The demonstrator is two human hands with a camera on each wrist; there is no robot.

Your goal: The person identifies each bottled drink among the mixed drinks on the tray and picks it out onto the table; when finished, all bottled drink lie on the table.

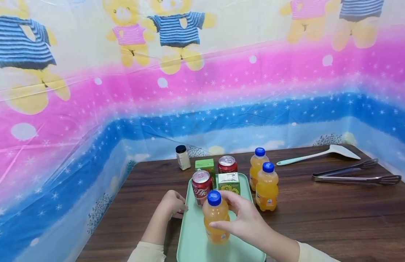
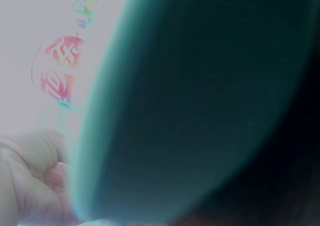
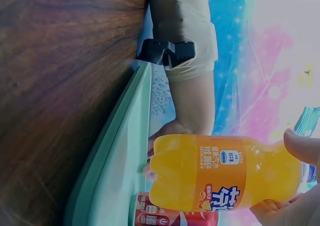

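Observation:
My right hand (image 1: 246, 218) grips an orange soda bottle (image 1: 216, 223) with a blue cap around its upper part. The bottle is upright over the near half of a light green tray (image 1: 189, 240); in the right wrist view its base (image 3: 159, 173) points toward the tray. My left hand (image 1: 172, 203) pinches the tray's left rim, its fingertips partly hidden. A red soda can (image 1: 201, 187) stands in the tray just beyond the bottle. Past it, at the far end, are a carton with yellow flowers (image 1: 228, 183), a green carton (image 1: 205, 165) and another red can (image 1: 227, 163).
Two more orange soda bottles (image 1: 267, 189) stand right of the tray. A black-capped jar (image 1: 183, 158) sits behind its left side. A white spatula with a mint handle (image 1: 320, 154) and metal tongs (image 1: 356, 178) lie at the right. A patterned curtain (image 1: 205, 116) rises behind the wooden table (image 1: 320, 218).

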